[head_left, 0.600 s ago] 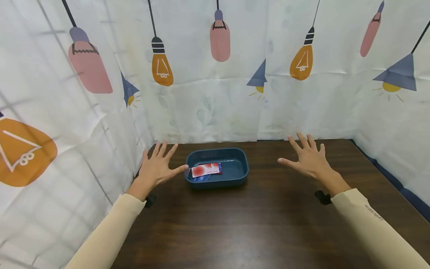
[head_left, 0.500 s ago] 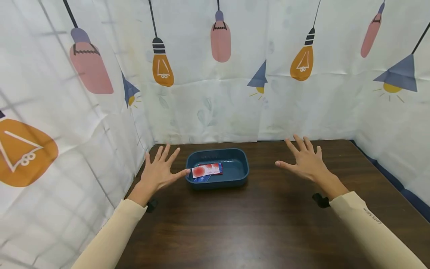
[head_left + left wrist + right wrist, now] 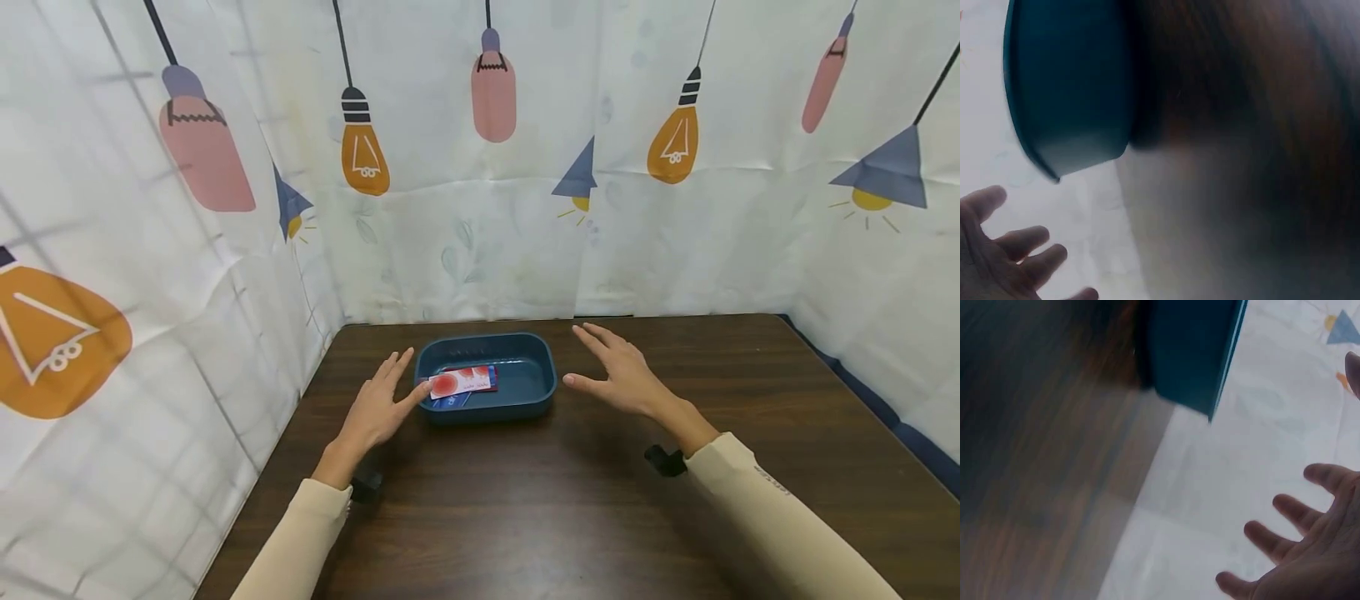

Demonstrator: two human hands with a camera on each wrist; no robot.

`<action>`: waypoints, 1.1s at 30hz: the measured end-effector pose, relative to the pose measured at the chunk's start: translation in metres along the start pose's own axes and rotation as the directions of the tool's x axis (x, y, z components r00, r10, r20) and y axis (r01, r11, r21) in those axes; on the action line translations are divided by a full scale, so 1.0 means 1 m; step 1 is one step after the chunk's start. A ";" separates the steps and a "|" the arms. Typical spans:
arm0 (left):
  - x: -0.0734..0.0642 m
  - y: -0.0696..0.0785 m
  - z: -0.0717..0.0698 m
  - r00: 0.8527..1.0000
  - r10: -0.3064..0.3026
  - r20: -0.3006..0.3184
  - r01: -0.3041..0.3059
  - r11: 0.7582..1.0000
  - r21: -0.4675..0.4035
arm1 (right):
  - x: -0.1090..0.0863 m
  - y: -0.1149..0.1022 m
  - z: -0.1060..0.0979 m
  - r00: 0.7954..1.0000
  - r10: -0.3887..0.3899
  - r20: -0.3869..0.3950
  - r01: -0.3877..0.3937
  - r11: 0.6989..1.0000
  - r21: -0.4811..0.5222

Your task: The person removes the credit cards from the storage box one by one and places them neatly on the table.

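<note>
A dark blue rectangular bin (image 3: 525, 385) stands toward the back of the table, its side wall (image 3: 1072, 94) also in the left wrist view. Flat packets lie in its left half: a white one with red print (image 3: 461, 381) on top, a blue one (image 3: 452, 401) partly beneath, and some red showing behind. My left hand (image 3: 377, 408) hovers by the bin's left end, fingers spread, its thumb overlapping the rim in the head view; contact cannot be told. To the right of the bin, apart from it, is my right hand (image 3: 626, 375), fingers extended and holding nothing.
The dark brown wooden table (image 3: 525, 517) extends in front of and on both sides of the bin. A white curtain (image 3: 465, 233) printed with lamps hangs along the back and sides. Each wrist carries a small black device (image 3: 665, 461).
Both hands have come inward and lower toward the bin, the right one moving left a good way and the left one slightly right. The bin and packets have stayed in place.
</note>
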State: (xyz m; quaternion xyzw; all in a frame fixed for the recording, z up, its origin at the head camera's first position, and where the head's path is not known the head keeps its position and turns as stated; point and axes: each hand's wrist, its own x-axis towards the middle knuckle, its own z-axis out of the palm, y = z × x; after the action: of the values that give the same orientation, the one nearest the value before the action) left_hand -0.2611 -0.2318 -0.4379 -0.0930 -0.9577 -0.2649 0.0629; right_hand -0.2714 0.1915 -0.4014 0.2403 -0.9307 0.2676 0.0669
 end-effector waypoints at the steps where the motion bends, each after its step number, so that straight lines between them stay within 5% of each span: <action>1: 0.000 -0.001 0.002 1.000 -0.008 -0.005 0.008 0.999 -0.037 | 0.002 -0.003 0.004 1.000 -0.015 -0.001 0.015 1.000 0.025; 5: 0.003 -0.005 0.011 0.999 -0.047 -0.026 0.042 0.983 -0.176 | 0.010 -0.010 0.016 0.999 -0.053 0.001 0.052 0.992 0.113; 8: 0.007 -0.009 0.017 0.996 -0.079 -0.040 0.062 0.945 -0.322 | 0.017 -0.014 0.024 0.998 -0.055 0.010 0.053 0.984 0.173; 15: 0.019 -0.016 0.024 0.993 -0.117 -0.023 0.075 0.762 -0.644 | 0.032 -0.022 0.043 0.997 -0.075 0.016 0.067 0.953 0.297; 19: 0.025 -0.018 0.029 0.993 -0.120 0.002 0.079 0.645 -0.760 | 0.041 -0.027 0.052 0.997 -0.075 0.006 0.068 0.940 0.335; 23: 0.030 -0.021 0.036 0.992 -0.124 0.031 0.096 0.562 -0.821 | 0.050 -0.034 0.062 0.999 -0.045 0.006 0.040 0.931 0.362; 26: 0.033 -0.023 0.042 0.992 -0.117 0.055 0.109 0.533 -0.839 | 0.056 -0.038 0.068 0.999 -0.046 0.014 0.037 0.921 0.389; 33: 0.036 -0.027 0.046 0.991 -0.103 0.082 0.124 0.512 -0.850 | 0.071 -0.042 0.080 0.998 -0.050 0.036 0.030 0.906 0.421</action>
State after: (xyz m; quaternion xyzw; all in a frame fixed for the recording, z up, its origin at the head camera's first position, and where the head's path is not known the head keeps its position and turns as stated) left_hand -0.3052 -0.2253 -0.4843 -0.0519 -0.7095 -0.7026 -0.0182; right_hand -0.3125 0.0888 -0.4314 0.2740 -0.8474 0.4548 -0.0022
